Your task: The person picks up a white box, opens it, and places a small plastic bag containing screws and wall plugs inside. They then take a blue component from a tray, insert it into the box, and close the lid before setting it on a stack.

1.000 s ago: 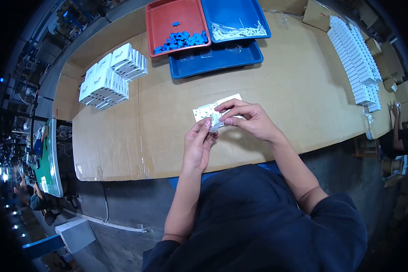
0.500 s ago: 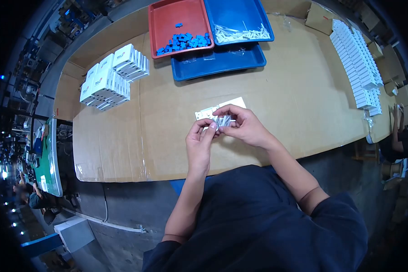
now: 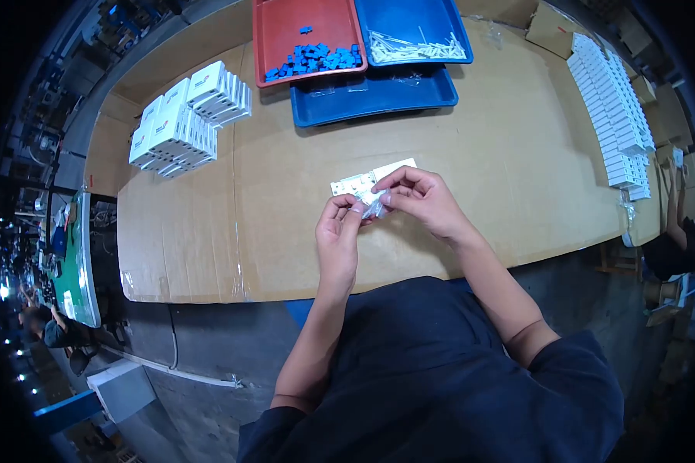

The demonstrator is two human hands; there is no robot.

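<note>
In front of my body, both hands pinch a small clear plastic bag (image 3: pixel 374 207) whose contents are too small to make out. My left hand (image 3: pixel 338 231) is closed on the bag's left side, with thumb and fingertips together. My right hand (image 3: pixel 425 202) pinches its right edge between thumb and forefinger. Just beyond the fingers, a white box or panel with small fittings (image 3: pixel 349 186) lies on the cardboard, partly hidden by the hands. A plain white flat piece (image 3: pixel 394 166) adjoins it at the upper right.
A red tray (image 3: pixel 309 23) holds blue plastic pieces; a blue tray (image 3: pixel 398 19) holds white stick-like parts. Both overlap another blue tray (image 3: pixel 374 110). White boxes are stacked at left (image 3: pixel 170 127) and right (image 3: pixel 606 108) on the cardboard-covered table (image 3: pixel 286 255). Other people are at both sides.
My right hand has shifted slightly up and right, and the plastic bag shows less bulk between the hands. My left hand stays nearly in place. The view has tilted slightly.
</note>
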